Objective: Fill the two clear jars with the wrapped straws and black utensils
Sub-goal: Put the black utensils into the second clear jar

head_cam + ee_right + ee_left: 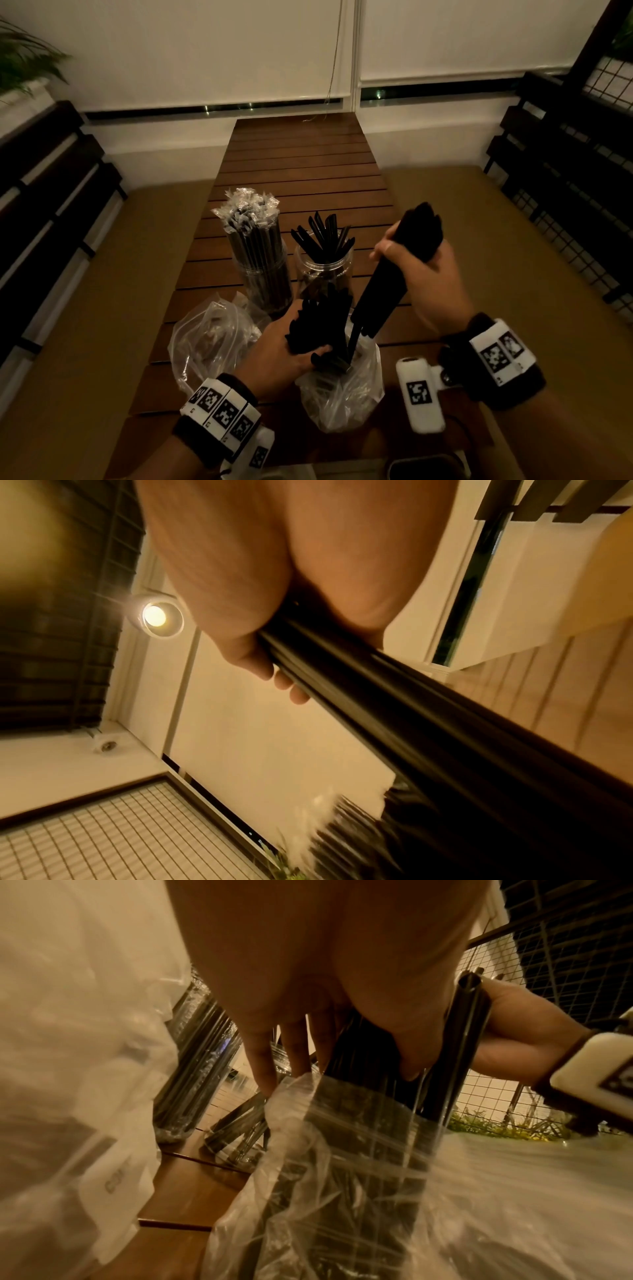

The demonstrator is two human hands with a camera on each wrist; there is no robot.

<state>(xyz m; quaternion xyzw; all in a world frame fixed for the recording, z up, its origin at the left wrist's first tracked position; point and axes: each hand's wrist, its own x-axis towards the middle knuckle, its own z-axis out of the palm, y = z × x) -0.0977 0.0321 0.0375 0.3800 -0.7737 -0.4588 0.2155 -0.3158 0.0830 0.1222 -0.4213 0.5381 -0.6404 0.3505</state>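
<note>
Fingers of our right hand are wrapped tight round a bundle of black utensils, lifted w/ its lower ends just above the near plastic bag; our left hand curls round a second bundle, which stands in that bag's mouth. Step in hand, we judge: pulling utensils out of the bag for transfer to the right jar, which already holds a few black pieces fanning out, w/ room left. The left jar looks packed w/ wrapped straws, so that half seems done. Both jars stand just beyond the bag on the desk; a second bag lies to the left. Next move calls for swinging the right bundle over the right jar's mouth, turning it near upright & lowering it w/o knocking the jar or catching the pieces already in it.
</note>
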